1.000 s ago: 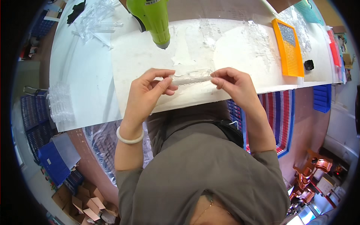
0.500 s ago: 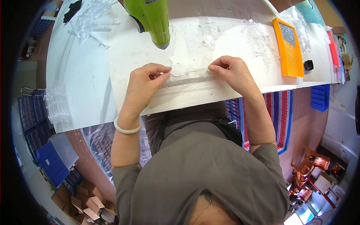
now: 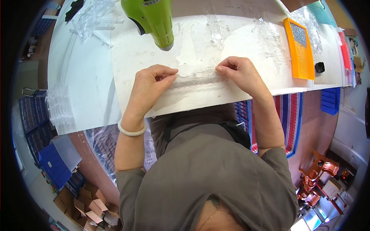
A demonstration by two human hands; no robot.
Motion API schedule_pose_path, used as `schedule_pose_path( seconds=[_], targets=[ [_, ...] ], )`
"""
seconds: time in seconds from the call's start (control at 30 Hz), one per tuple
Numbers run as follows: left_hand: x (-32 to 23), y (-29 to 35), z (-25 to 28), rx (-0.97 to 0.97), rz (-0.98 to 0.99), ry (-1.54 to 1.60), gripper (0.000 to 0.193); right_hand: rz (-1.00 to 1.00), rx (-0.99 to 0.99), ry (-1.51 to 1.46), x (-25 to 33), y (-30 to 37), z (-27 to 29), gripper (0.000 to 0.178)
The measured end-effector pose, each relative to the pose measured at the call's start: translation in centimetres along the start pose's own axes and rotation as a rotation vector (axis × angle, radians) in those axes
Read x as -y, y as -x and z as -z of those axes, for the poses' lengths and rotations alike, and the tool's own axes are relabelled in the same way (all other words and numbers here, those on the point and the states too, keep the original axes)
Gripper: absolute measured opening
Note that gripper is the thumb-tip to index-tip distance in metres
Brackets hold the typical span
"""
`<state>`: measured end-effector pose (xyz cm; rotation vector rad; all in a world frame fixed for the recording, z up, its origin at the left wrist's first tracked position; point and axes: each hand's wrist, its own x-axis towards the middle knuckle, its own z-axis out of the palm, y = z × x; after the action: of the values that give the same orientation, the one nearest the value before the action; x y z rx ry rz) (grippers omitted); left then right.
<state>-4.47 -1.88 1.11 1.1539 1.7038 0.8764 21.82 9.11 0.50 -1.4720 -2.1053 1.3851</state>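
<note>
A clear plastic strip [image 3: 196, 81] with a finely toothed edge stretches between my hands, low over the white work board [image 3: 216, 99]. At its left end, my left hand [image 3: 151, 85] is closed in a pinch, thumb against forefinger. My right hand [image 3: 243, 75] pinches the right end the same way. The strip is see-through, so its exact outline is hard to make out. Beyond my hands hangs a green power tool [image 3: 154, 21], its rounded nose pointing down at the board. Neither hand touches it.
A yellow tray [image 3: 302, 57] holding small metal pieces lies at the right, beside a small black cap-like object [image 3: 319, 67]. Clear ridged strips are stacked [image 3: 60, 106] at the left edge; more lie loose [image 3: 94, 25] at the far left. Open cardboard boxes [image 3: 90, 204] stand below left.
Both hands keep their pinch and have barely moved. The strip's toothed edge shows more plainly now. The green tool appears slightly further left in the picture.
</note>
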Motion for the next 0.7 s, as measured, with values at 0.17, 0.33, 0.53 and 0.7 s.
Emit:
schedule_pose_path(
  seconds=[0.17, 0.33, 0.53, 0.7],
  targets=[
    [0.0, 0.1, 0.1, 0.016, 0.006, -0.026, 0.019, -0.011, 0.012, -0.030, -0.6, -0.2, 0.0, 0.025],
    [-0.6, -0.8, -0.6, 0.011, -0.209, -0.131, 0.020, -0.035, 0.014, -0.029, -0.1, -0.1, 0.1, 0.025],
    [-2.5, -2.8, -2.4, 0.178, -0.186, -0.328, 0.024, -0.049, 0.007, -0.014, 0.3, 0.0, 0.0, 0.025],
    [-2.3, -3.4, -2.5, 0.185, -0.171, -0.319, 0.023, -0.057, 0.031, -0.002, 0.6, -0.2, 0.2, 0.026]
  ],
)
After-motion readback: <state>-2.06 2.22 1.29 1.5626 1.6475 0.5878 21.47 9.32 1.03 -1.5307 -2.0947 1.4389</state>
